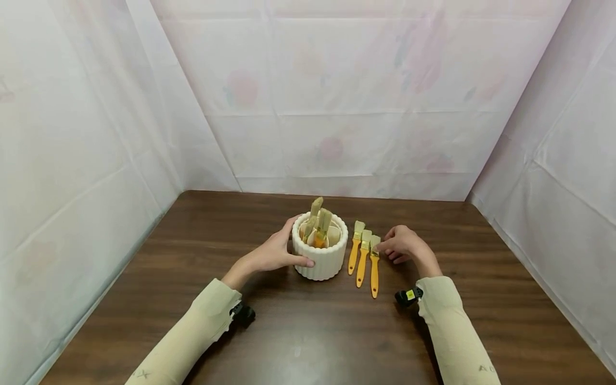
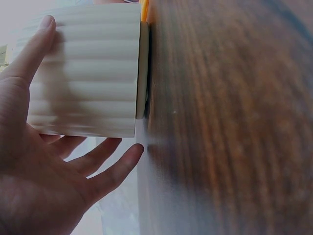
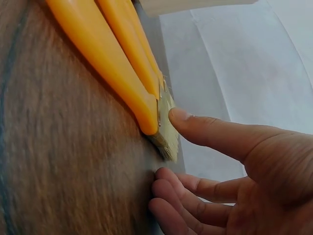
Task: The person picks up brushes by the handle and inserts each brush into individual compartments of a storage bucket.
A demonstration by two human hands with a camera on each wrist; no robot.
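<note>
Left hand (image 1: 274, 254) cupped round the white ribbed brush holder (image 1: 320, 256) at mid-table, fingers spread. Right hand (image 1: 403, 243) loosely curled, thumb tip touching the bristles of the rightmost of three orange-handled paintbrushes (image 1: 364, 258) lying just right of the holder.

Pale beige long sleeves with faint lettering, small black wrist-mounted cameras, bare hands (image 1: 274, 252).
</note>
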